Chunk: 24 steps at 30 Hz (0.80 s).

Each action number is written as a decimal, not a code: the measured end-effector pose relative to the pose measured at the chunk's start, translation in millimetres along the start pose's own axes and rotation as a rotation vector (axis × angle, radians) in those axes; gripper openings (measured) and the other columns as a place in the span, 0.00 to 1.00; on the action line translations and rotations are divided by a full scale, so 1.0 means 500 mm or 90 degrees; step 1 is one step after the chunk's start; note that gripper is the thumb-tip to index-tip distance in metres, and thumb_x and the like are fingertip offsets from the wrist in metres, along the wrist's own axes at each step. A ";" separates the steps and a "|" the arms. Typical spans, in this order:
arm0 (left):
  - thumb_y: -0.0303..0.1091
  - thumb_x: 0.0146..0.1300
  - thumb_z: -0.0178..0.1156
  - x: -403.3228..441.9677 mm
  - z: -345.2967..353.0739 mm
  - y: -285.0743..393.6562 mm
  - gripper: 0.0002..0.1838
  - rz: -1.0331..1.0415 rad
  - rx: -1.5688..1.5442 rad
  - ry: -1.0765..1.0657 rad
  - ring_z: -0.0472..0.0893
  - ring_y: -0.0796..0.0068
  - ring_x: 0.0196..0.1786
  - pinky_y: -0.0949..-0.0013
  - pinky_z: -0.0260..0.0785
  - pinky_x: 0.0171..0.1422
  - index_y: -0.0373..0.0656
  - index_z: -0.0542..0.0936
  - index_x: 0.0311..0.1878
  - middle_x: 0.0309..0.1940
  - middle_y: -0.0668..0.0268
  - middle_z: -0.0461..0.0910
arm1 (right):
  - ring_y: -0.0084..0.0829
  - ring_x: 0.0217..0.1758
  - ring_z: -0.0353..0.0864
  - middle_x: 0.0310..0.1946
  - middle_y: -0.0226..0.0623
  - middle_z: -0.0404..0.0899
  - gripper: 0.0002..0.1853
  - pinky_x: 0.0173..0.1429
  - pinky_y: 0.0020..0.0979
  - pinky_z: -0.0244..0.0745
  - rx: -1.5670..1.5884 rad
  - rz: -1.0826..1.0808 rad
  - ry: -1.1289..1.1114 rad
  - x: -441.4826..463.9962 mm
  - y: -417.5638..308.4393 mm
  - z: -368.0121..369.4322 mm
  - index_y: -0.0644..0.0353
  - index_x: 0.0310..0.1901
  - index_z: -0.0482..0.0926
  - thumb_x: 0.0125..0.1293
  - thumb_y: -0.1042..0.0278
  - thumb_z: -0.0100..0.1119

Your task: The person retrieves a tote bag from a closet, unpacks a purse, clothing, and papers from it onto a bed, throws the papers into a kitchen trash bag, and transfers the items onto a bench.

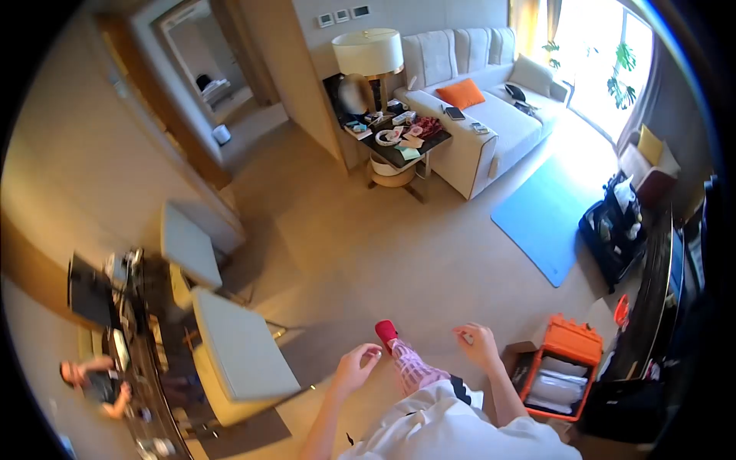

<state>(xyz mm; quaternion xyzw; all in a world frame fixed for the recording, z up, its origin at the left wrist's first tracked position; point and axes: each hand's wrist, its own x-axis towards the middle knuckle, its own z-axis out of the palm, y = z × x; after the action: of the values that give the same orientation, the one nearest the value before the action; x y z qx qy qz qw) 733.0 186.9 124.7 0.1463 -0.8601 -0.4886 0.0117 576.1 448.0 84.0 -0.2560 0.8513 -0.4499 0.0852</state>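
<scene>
My left hand (357, 368) hangs in the air in front of my white top (429, 429), its fingers loosely bent. I make out nothing held in it. To the right, my right hand (478, 343) is also raised, fingers half curled and apart, with nothing visible between them. Neither hand touches an object. Between them a leg in pink checked trousers (420, 369) steps forward in a red shoe (386, 331). Nearest to my right hand is an open orange hard case (573, 337) on the floor, with white packets (558, 387) inside.
Pale chairs (244, 345) stand left beside a dark table (149, 360), where a person (96, 383) sits. Ahead are a cluttered side table (437, 142), a lamp (368, 52) and a sofa (498, 134). A blue mat (537, 222) and open suitcase (613, 230) lie right.
</scene>
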 end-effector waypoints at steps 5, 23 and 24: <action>0.38 0.62 0.59 0.299 -0.142 -0.326 0.11 -0.136 -0.047 0.077 0.83 0.63 0.42 0.65 0.74 0.48 0.43 0.80 0.44 0.37 0.60 0.84 | 0.42 0.39 0.82 0.37 0.42 0.82 0.11 0.44 0.37 0.77 -0.165 -0.096 -0.127 0.426 -0.075 0.188 0.56 0.42 0.82 0.59 0.67 0.58; 0.39 0.63 0.57 1.034 -0.949 -0.957 0.14 -0.418 0.056 -0.007 0.82 0.66 0.38 0.64 0.74 0.43 0.36 0.79 0.40 0.35 0.57 0.83 | 0.43 0.43 0.81 0.38 0.45 0.81 0.13 0.48 0.35 0.76 0.058 -0.139 -0.222 1.698 -0.463 0.684 0.63 0.44 0.81 0.58 0.69 0.59; 0.39 0.62 0.59 1.130 -0.968 -1.025 0.14 -0.307 -0.010 0.088 0.83 0.65 0.40 0.64 0.74 0.46 0.36 0.79 0.43 0.37 0.56 0.83 | 0.41 0.42 0.82 0.38 0.45 0.82 0.12 0.48 0.34 0.76 0.069 -0.092 -0.195 1.753 -0.459 0.702 0.64 0.43 0.81 0.58 0.71 0.60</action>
<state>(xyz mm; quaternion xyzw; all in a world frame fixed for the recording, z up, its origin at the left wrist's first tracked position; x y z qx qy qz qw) 394.4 -612.8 -124.4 0.3800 -0.7937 -0.4727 -0.0454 41.5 -361.2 141.0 -0.3772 0.7822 -0.4561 0.1949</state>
